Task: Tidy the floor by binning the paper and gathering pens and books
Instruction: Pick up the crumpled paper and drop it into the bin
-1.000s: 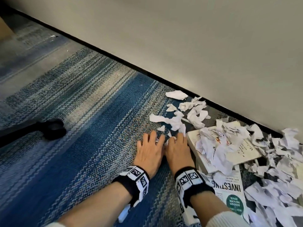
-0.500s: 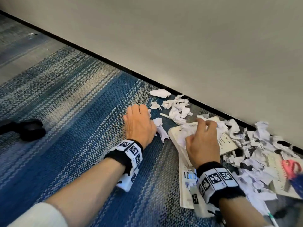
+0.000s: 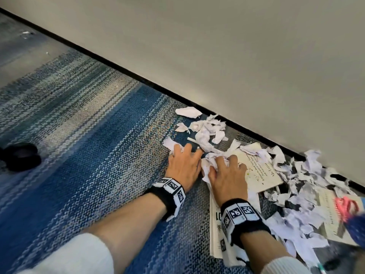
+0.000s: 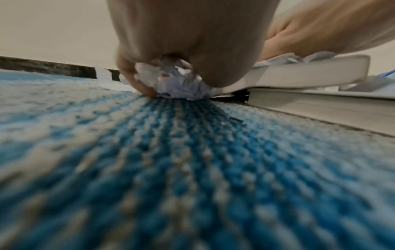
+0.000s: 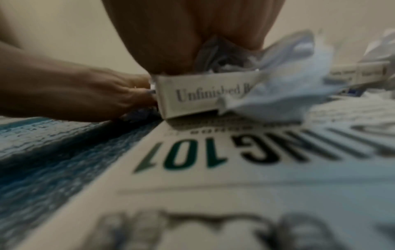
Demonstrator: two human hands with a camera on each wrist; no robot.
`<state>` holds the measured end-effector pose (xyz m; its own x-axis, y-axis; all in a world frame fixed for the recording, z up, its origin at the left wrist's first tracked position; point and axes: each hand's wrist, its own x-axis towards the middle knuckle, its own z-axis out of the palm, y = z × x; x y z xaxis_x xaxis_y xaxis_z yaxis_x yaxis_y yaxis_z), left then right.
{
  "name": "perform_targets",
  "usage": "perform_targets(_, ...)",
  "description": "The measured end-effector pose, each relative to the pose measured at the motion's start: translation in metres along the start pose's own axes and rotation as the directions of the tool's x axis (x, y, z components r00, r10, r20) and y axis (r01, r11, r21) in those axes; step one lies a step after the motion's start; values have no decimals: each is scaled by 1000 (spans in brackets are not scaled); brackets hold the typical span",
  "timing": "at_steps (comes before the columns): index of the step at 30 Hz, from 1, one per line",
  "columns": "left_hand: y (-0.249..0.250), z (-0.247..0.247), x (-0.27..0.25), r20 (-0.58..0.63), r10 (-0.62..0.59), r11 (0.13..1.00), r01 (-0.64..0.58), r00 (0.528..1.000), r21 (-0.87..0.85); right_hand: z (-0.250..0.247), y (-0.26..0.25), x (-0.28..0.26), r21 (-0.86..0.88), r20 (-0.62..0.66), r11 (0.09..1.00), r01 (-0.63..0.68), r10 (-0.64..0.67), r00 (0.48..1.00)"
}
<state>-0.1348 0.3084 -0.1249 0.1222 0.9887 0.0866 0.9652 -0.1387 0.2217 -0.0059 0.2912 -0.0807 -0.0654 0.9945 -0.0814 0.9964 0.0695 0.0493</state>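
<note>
— State of the left grip (image 3: 184, 167)?
— Curled round a crumpled wad (image 4: 179, 81) of paper, pinning it under the palm against the blue carpet (image 3: 88, 155).
— And of the right grip (image 3: 227, 175)?
— Just beside, at 3 o'clock of the left. Fingers bent into a bunch of scraps (image 3: 206, 165) atop the upper book (image 3: 260, 171), clutching them.
— Beneath that book?
— A lower book (image 3: 215, 224) printed "101", flat on the carpet, running back under the right wrist.
— More paper nearby?
— Loose scraps (image 3: 205, 131) at 12 o'clock of both grips, near the wall (image 3: 237, 56). A thick litter (image 3: 300, 194) at 3 o'clock of the right grip, spread over a third book (image 3: 327, 202).
</note>
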Motion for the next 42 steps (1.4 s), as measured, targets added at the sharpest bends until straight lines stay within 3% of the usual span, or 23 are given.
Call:
perform_targets(1, 2, -2, 2, 27, -16, 1000, 17, 1000, -21, -2, -1, 0, 22, -29, 999, 25, -24, 999)
perform_targets(5, -4, -8, 13, 219, -74, 994, 91, 973, -68, -12, 0, -1, 153, 117, 987, -41, 23, 993)
perform_targets(9, -7, -16, 21, 348, -6, 998, 29, 937, -61, -24, 8, -1, 225, 198, 974, -33, -12, 980)
perform_targets(11, -5, -23, 25, 339, 20, 998, 4, 941, -70, -31, 20, -7, 290, 206, 956, -49, -13, 978)
perform_targets(15, -5, -41, 38, 205, 6, 984, 30, 979, -175, -47, 47, -32, 507, 132, 856, -100, 38, 991)
perform_targets(18, -3, -42, 60, 198, 76, 992, -54, 977, -113, -52, 64, -48, 575, 149, 803, -153, 81, 985)
perform_targets(22, 2, -41, 75, 355, 104, 992, -122, 929, 28, -50, 89, -64, 523, 121, 837, -163, 117, 986)
perform_targets(26, 7, -43, 66, 386, 148, 982, -181, 911, 51, -60, 111, -89, 474, 107, 860, -190, 159, 982)
perform_targets(28, 20, -58, 64, 364, 203, 974, -225, 909, 19, -75, 122, -107, 437, 116, 873, -215, 182, 976)
perform_targets(32, 65, -99, 61, 187, 385, 922, -367, 904, -128, -116, 145, -148, 411, 93, 887, -208, 186, 978)
perform_targets(35, 127, -140, 44, 112, 580, 804, -545, 807, -237, -152, 165, -187, 368, 60, 900, -235, 229, 972)
perform_targets(38, 198, -182, 4, 34, 767, 617, -723, 641, -311, -183, 191, -238, 311, 26, 904, -293, 300, 954)
perform_targets(42, 274, -208, -65, -102, 857, 411, -789, 506, -457, -203, 227, -312, 282, -68, 903, -323, 354, 933)
